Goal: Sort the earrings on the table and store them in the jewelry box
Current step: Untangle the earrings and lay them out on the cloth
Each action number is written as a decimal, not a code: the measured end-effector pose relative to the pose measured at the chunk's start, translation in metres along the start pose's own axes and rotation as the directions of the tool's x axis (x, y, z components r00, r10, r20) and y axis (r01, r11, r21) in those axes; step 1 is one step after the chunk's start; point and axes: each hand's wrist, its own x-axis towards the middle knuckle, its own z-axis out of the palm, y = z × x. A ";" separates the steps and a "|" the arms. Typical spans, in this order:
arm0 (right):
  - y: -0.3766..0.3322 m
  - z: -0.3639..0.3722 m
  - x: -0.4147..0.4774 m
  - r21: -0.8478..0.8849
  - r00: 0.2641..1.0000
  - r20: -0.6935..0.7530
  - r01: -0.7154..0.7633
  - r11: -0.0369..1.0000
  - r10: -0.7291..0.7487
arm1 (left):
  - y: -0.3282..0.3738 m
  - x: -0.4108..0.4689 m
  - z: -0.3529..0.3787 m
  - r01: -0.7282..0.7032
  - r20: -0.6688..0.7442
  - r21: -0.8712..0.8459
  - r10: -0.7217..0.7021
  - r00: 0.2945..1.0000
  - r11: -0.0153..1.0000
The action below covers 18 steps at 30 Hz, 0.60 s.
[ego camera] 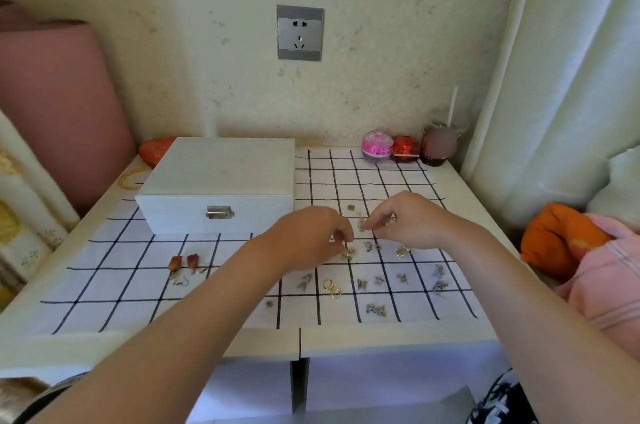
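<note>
1. Left hand (311, 236) seems to pinch a tiny earring (348, 253).
2. Right hand (410, 221) pinches another at its fingertips.
3. They are light and slippery; pinch the sides.
4. Shut box (214, 188) sits left of both hands.

My left hand (311, 240) palm down, fingers curled, tips bunched low. My right hand (410, 222) just right, slightly farther, thumb and forefinger pinching earring (362, 226). Both forearms extended.

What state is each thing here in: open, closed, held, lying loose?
jewelry box: closed, latch down.
right hand: pinching a small earring.
left hand: fingertips on a second earring, grip unclear.
rose earrings: loose on the cloth.
gold hoops: loose on the cloth.
wall socket: nothing plugged in.
</note>
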 end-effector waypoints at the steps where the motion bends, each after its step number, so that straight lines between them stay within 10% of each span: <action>1: 0.003 -0.001 0.001 -0.001 1.000 -0.002 0.001 1.000 -0.001 | 0.002 0.007 0.002 -0.009 0.000 0.005 0.009 1.000 1.000; 18: 0.049 -0.031 0.008 0.037 0.965 -0.257 -0.047 0.998 0.055 | 0.016 0.063 0.003 -0.042 0.104 -0.032 0.045 0.994 0.999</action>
